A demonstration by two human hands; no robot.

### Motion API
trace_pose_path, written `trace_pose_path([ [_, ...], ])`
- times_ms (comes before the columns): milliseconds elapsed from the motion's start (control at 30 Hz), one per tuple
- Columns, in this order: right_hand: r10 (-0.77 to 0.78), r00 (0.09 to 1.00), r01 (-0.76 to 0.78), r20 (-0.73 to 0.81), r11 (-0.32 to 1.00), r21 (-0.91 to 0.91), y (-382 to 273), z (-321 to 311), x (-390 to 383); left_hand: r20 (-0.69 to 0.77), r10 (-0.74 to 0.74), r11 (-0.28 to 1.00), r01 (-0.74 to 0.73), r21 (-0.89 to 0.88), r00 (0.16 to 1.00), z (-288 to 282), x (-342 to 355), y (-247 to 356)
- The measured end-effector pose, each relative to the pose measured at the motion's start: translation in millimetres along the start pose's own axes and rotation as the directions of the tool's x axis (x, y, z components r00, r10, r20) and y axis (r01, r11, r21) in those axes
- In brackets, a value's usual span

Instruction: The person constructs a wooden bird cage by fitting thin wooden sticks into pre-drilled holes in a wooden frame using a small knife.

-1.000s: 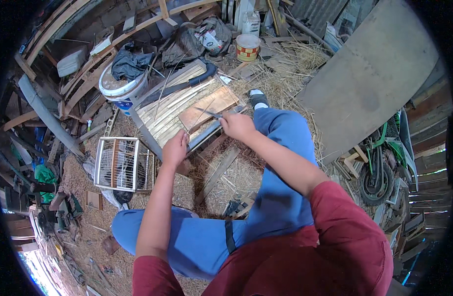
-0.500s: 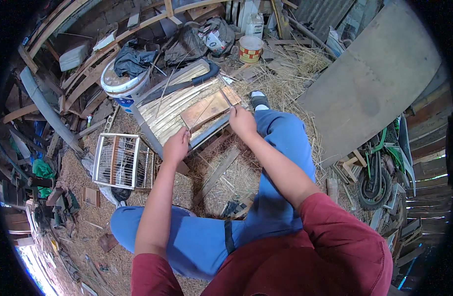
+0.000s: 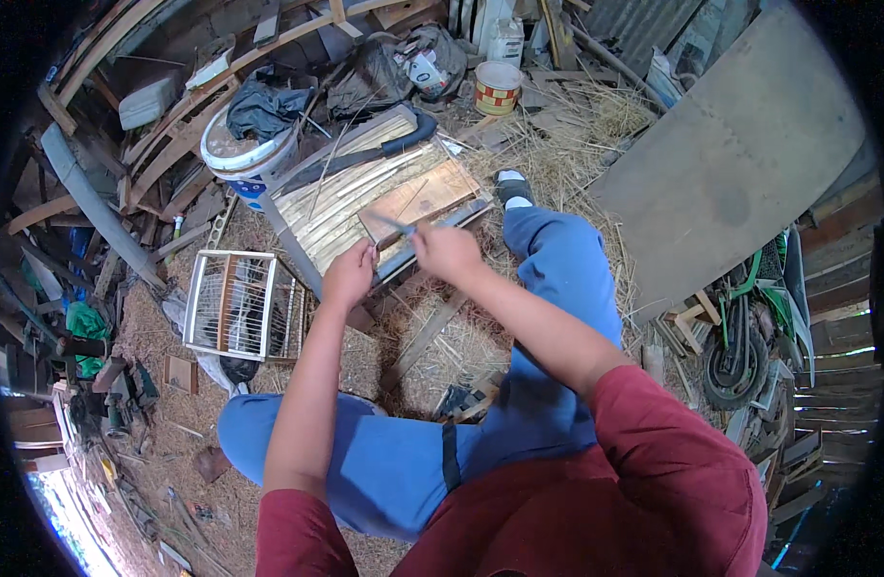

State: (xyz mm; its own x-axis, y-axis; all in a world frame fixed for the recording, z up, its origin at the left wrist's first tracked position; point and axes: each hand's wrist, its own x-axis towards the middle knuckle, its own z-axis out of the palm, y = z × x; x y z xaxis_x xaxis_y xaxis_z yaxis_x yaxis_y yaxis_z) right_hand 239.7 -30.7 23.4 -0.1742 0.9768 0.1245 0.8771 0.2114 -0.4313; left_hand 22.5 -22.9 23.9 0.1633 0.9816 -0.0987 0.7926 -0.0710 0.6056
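Observation:
My right hand (image 3: 444, 252) grips a knife (image 3: 392, 222), its blade blurred and pointing up-left over a reddish wooden board (image 3: 442, 189). My left hand (image 3: 351, 271) is closed on a thin stick (image 3: 398, 211) that runs up-right over that board. The board lies on pale wooden strips (image 3: 317, 223) laid on a low, dark-edged stand (image 3: 298, 248) in front of me. A long dark tool with a curved black handle (image 3: 404, 137) lies across the strips, along with another thin stick or two.
A wooden birdcage (image 3: 229, 305) stands left, a white bucket with black plastic (image 3: 242, 165) behind it. A patterned pail (image 3: 497, 91) and sacks are at the back. A large flat panel (image 3: 726, 144) leans right, above a green two-wheeler (image 3: 745, 322). Scrap wood and straw litter the floor.
My right hand and knife swung up and to the right, then came back down-left close to my left hand. My left hand shifted slightly up and right.

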Motion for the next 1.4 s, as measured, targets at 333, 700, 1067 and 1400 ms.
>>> trace_pose_path([
  [333, 0.105, 0.994, -0.105, -0.032, 0.994, 0.003, 13.4, -7.5, 10.7, 0.066, 0.014, 0.990, -0.004, -0.139, 0.998, 5.8, 8.5, -10.8],
  [700, -0.082, 0.997, 0.082, 0.007, 0.995, -0.054, 11.7, -10.9, -10.3, 0.267, -0.006, 0.846, 0.148, -0.512, 0.964, 9.2, 24.8, -35.7],
  [1067, 0.150, 0.978, -0.162, -0.146, 0.984, -0.072, 53.2, -25.8, 26.6, 0.319, -0.039, 0.824, 0.211, -0.526, 0.947, -0.8, 23.2, -30.2],
  [1400, 0.121, 0.991, -0.126, -0.053, 0.988, -0.093, 49.3, -23.6, 8.8, 0.332, -0.062, 0.811, 0.242, -0.533, 0.941, -2.6, 20.6, -25.7],
])
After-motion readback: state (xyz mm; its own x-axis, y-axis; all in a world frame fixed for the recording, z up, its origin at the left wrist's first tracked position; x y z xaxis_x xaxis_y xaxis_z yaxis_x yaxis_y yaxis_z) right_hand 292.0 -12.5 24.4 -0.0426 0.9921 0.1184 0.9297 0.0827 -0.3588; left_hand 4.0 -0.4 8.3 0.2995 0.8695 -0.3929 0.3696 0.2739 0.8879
